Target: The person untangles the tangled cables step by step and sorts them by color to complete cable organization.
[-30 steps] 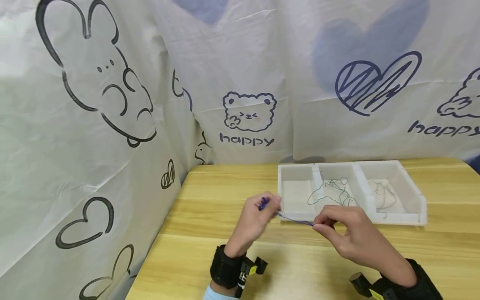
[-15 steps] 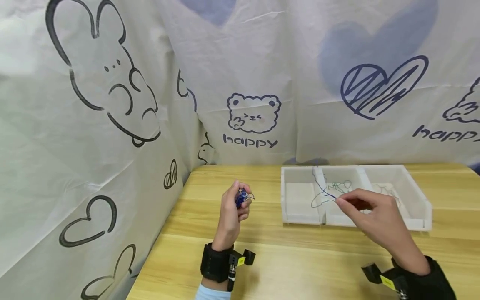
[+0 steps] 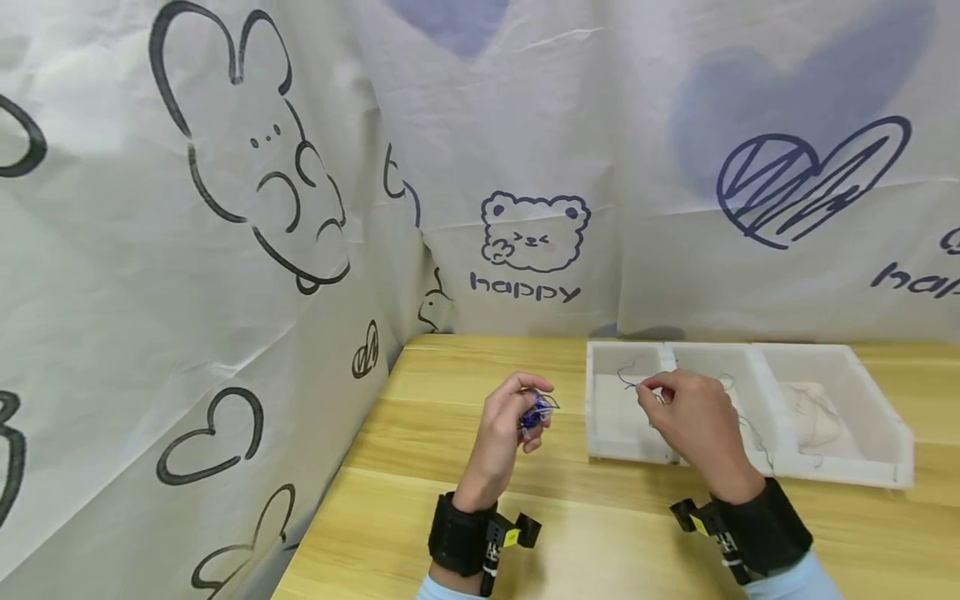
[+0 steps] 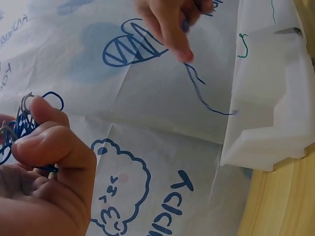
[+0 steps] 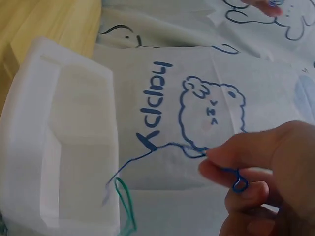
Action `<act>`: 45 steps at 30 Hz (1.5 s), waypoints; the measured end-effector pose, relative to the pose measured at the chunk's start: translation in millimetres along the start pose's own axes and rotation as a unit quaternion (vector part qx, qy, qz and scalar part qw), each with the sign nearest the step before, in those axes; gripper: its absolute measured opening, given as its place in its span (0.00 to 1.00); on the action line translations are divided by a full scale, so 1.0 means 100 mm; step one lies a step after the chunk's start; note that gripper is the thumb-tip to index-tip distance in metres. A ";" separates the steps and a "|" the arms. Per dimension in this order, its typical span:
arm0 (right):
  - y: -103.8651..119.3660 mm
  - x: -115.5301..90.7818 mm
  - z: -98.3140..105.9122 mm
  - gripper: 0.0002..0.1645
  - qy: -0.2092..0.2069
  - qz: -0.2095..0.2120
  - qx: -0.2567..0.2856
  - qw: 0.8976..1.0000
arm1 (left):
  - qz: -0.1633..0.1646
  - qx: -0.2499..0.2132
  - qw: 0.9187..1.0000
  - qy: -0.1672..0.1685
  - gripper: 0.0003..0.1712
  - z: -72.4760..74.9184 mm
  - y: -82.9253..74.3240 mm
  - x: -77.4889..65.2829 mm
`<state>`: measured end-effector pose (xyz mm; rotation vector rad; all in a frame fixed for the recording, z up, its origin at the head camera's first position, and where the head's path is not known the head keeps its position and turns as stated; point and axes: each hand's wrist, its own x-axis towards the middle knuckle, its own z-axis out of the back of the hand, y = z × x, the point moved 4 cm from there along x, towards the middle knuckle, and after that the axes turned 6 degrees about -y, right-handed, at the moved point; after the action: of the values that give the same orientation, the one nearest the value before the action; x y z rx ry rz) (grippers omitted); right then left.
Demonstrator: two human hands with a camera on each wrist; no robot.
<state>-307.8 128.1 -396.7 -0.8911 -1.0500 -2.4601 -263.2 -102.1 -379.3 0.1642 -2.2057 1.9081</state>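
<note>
My left hand (image 3: 498, 433) holds a tangled bunch of blue and whitish thread (image 3: 537, 412) against its curled fingers, left of the white three-part tray (image 3: 630, 452). The bunch is partly hidden by the fingers. Over the tray's left compartment, my right hand (image 3: 697, 421) pinches a blue thread (image 3: 624, 379) between thumb and index finger. In the right wrist view the blue thread (image 5: 132, 160) hangs from the fingertips towards the tray, and a small loop of it shows behind them.
Green thread (image 3: 756, 435) lies in the tray's middle compartment, partly hidden by my right hand. Pale thread (image 3: 813, 408) lies in the right compartment. The tray stands on a wooden table (image 3: 450, 375), before a printed cloth (image 3: 540, 125) that also hangs at the left.
The two hands have drawn apart, the blue thread coming away from the bunch. My right hand has since moved from the middle compartment to over the left one. The view has shifted left.
</note>
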 end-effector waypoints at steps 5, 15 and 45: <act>-0.02 0.03 -0.15 0.16 0.064 -0.028 -0.039 0.997 | -0.006 0.001 1.000 0.027 0.19 -0.09 0.01 -0.03; 0.34 -0.05 0.05 0.18 0.049 0.046 0.131 0.989 | 0.009 0.006 0.997 0.072 0.20 -0.15 0.01 -0.04; 0.73 -0.27 0.35 0.17 0.134 0.182 0.189 0.956 | 0.016 0.187 0.978 0.089 0.14 -0.21 -0.04 -0.22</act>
<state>-236.3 105.2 -356.6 -0.5497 -1.0941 -1.9212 -239.2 -83.3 -378.1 0.0142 -1.7314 2.2429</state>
